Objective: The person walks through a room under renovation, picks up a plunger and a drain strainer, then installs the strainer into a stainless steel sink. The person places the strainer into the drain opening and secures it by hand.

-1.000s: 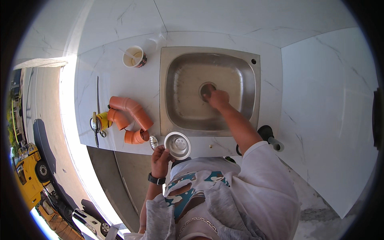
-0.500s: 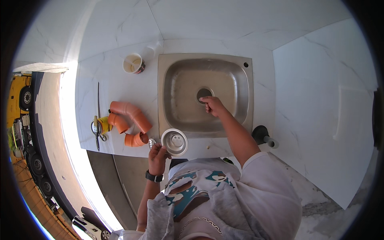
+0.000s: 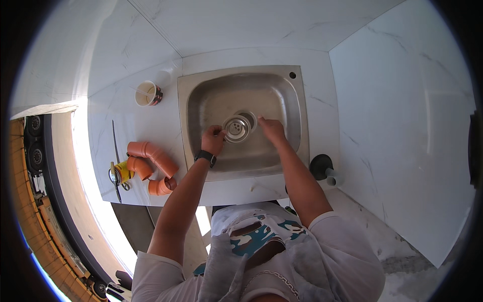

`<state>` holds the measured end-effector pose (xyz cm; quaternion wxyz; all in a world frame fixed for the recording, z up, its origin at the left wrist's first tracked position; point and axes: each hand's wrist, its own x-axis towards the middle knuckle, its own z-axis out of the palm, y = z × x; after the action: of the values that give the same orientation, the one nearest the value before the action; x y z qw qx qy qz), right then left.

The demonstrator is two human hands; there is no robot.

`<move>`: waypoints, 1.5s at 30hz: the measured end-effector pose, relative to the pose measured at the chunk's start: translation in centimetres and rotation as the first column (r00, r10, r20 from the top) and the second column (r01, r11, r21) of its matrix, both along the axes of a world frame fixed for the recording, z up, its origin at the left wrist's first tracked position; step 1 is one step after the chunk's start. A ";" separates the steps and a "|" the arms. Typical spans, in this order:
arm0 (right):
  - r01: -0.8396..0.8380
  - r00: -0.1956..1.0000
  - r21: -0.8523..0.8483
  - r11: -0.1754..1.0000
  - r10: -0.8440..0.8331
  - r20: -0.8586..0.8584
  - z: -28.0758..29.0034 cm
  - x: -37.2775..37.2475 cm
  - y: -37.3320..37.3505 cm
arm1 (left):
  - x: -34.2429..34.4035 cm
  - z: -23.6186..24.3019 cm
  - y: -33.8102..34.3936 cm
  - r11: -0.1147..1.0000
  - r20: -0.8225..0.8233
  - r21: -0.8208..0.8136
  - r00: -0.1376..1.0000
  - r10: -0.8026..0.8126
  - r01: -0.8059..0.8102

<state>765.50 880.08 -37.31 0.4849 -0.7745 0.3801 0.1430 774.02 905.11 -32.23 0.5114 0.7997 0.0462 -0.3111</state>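
My left hand (image 3: pixel 213 141), with a dark watch on its wrist, pinches the rim of a round metal sink strainer (image 3: pixel 235 130). The strainer is over the stainless steel sink (image 3: pixel 211 95), partly covering the dark drain hole (image 3: pixel 248 117). Small holes show in its bottom. Whether it touches the sink floor I cannot tell. My right hand (image 3: pixel 272 131) is just right of the drain hole, one finger stretched toward its edge and the others partly bent. It holds nothing that I can see.
Left of the sink lie orange elbow pipes (image 3: pixel 153 155), a yellow tape roll (image 3: pixel 124 172) and a long thin blade-like tool (image 3: pixel 115 143). A paper cup (image 3: pixel 148 93) stands behind them. A dark funnel-shaped piece (image 3: pixel 321 166) sits right of the sink. Marble-patterned panels rise behind and to the right.
My left hand has carried the strainer from the sink's front left edge to the drain hole. My right hand has drawn back from the hole to its right side. The view has shifted.
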 end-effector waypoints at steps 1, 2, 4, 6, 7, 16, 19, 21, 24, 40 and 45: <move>0.059 0.991 0.094 0.994 -0.070 0.118 -0.2 0.4 0.4 | 0.4 -2.0 -1.0 1.000 -0.009 0.019 1.000 0.012 -0.012; 0.106 0.975 0.237 0.966 -0.148 0.165 -0.7 0.7 0.8 | 0.7 -3.7 -1.8 0.999 -0.027 0.038 1.000 0.015 -0.014; 0.114 0.971 0.252 0.961 -0.162 0.177 -1.7 1.2 1.3 | 0.8 -6.0 -3.1 0.998 -0.081 0.056 0.996 0.042 -0.038; 0.081 0.978 0.177 0.981 -0.113 0.177 -2.9 1.5 1.4 | 0.8 -7.5 -3.9 0.993 -0.075 0.111 0.996 0.046 -0.037; 0.044 0.978 0.067 0.997 -0.056 0.199 -3.5 1.5 1.4 | 0.8 -8.1 -4.1 0.990 -0.070 0.137 0.996 0.054 -0.044; -0.008 0.982 -0.242 0.970 0.053 0.181 -5.3 2.3 1.9 | 1.1 -9.1 -5.5 0.943 0.033 0.331 0.999 -0.027 0.015; -0.024 0.984 -0.309 0.951 0.078 0.162 -4.8 2.5 2.4 | 1.2 -8.6 -5.8 0.908 0.112 0.416 0.989 -0.099 0.044; -0.045 0.983 -0.382 0.923 0.110 0.150 -4.5 2.7 2.7 | 1.3 -8.4 -6.1 0.896 0.108 0.441 0.987 -0.116 0.057; -0.072 0.980 -0.479 0.875 0.150 0.128 -4.4 3.2 3.2 | 1.4 -8.1 -6.5 0.890 0.099 0.453 0.990 -0.103 0.047; -0.044 0.999 -0.501 0.864 0.051 0.001 -3.8 4.3 4.1 | 1.5 -8.4 -6.2 0.894 0.153 0.444 0.979 -0.132 0.051; 0.000 1.000 -0.430 0.903 0.006 0.013 -3.7 4.0 3.8 | 1.3 -8.6 -5.9 0.906 0.181 0.417 0.969 -0.168 0.079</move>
<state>769.49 883.90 -41.04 0.3048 -0.8640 0.3975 0.0509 775.34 899.17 -40.84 0.3153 0.9183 0.0040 -0.2394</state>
